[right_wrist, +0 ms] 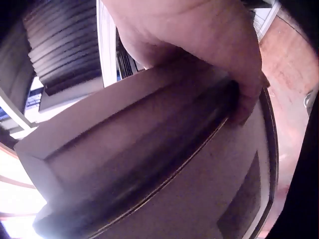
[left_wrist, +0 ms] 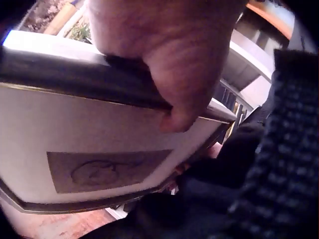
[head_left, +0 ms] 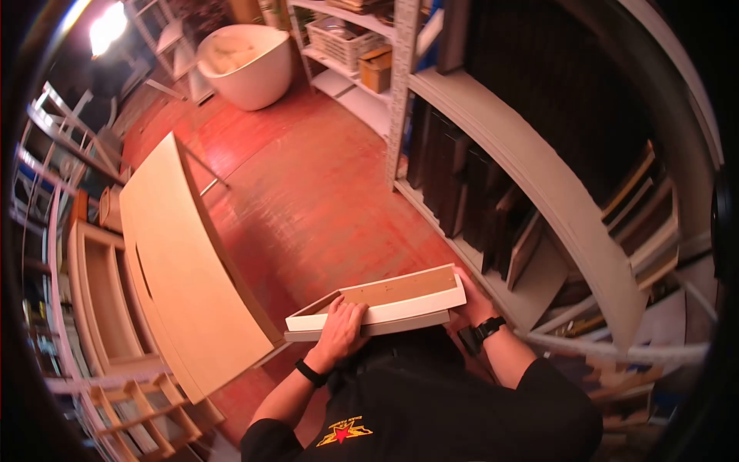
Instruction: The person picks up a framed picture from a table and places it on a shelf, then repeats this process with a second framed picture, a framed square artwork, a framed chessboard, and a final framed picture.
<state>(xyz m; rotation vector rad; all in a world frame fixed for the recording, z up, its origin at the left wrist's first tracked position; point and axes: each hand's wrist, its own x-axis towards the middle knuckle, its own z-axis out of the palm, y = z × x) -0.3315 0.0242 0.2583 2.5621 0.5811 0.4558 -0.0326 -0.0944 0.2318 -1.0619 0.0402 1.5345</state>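
A deep picture frame point(head_left: 400, 314) is held in front of the body, its brown backing point(head_left: 396, 288) turned up and away. My left hand point(head_left: 342, 333) grips the near-left part of its side. In the left wrist view, the thumb point(left_wrist: 182, 117) bends over the dark moulding onto the face, where a pale mat point(left_wrist: 30, 134) surrounds a small greyish picture point(left_wrist: 107, 172) with a round line drawing. At the opposite end, my right hand point(head_left: 477, 300) holds the frame. The right wrist view shows that thumb point(right_wrist: 244, 102) hooked over the stepped moulding point(right_wrist: 134, 124).
A light wooden panel-topped table point(head_left: 185, 269) stands to the left over red floor point(head_left: 308, 208). To the right, a rack point(head_left: 531, 162) holds dark upright panels and leaning frames. Farther off are a white tub point(head_left: 254, 77) and shelves point(head_left: 354, 100) with a crate and a box.
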